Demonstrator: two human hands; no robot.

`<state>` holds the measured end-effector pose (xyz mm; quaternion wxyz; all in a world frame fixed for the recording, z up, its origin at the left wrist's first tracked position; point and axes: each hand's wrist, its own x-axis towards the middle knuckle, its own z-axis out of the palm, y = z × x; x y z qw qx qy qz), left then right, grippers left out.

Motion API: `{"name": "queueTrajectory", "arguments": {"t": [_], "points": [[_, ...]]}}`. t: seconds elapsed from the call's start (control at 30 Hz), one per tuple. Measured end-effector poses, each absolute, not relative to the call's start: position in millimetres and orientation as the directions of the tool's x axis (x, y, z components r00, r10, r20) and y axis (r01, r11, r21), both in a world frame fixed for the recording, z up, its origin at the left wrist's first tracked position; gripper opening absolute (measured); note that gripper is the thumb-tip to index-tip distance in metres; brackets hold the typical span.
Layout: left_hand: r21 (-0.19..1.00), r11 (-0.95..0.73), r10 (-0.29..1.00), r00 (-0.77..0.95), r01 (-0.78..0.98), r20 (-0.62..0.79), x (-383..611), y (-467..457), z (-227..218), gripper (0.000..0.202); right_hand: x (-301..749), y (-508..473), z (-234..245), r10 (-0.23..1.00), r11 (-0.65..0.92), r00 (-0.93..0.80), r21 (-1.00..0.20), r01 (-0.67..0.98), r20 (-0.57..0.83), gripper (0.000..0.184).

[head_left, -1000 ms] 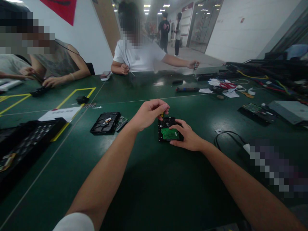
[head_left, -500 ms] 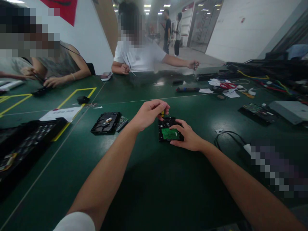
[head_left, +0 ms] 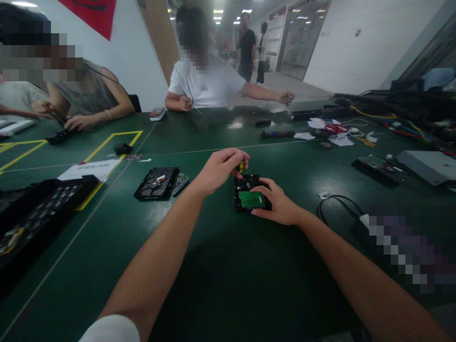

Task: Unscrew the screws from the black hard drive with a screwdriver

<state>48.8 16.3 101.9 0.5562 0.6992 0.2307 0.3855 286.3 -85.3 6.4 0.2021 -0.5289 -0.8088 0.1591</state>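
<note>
In front of me on the green table lies a black hard drive (head_left: 238,202) with a green circuit board (head_left: 250,199) on its upper face. My right hand (head_left: 276,202) grips the drive from its right side, thumb at the near edge and fingers over the top. Above the far left part of the drive, my left hand (head_left: 224,168) is closed around a screwdriver with a yellow and black handle (head_left: 241,166). The screwdriver's tip is too small to make out. To the left rests another black hard drive (head_left: 156,183), beside a loose circuit board (head_left: 181,183).
A black tray (head_left: 46,213) with parts stands at the left. On the right are a further drive with its board (head_left: 379,169), a grey metal box (head_left: 429,166) and a looped black cable (head_left: 335,197). Co-workers sit across the table and at the far left.
My hands stay in nearly the same place on the drive. More of the screwdriver's yellow handle shows in my left hand. A person in the background has turned.
</note>
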Motion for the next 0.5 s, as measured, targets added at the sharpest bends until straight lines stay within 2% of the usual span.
{"name": "queueTrajectory", "arguments": {"t": [0.17,0.5], "points": [[0.944,-0.321,0.782,0.541,-0.078,0.311,49.5,15.6,100.7,0.028,285.9,-85.5,7.0,0.921,0.387,-0.354,-0.474,0.791,0.161,0.069],[0.958,-0.266,0.791,0.544,-0.107,0.28,50.9,14.5,100.2,0.028,285.1,-86.1,7.0,0.926,0.375,-0.346,-0.48,0.793,0.152,0.069]]}}
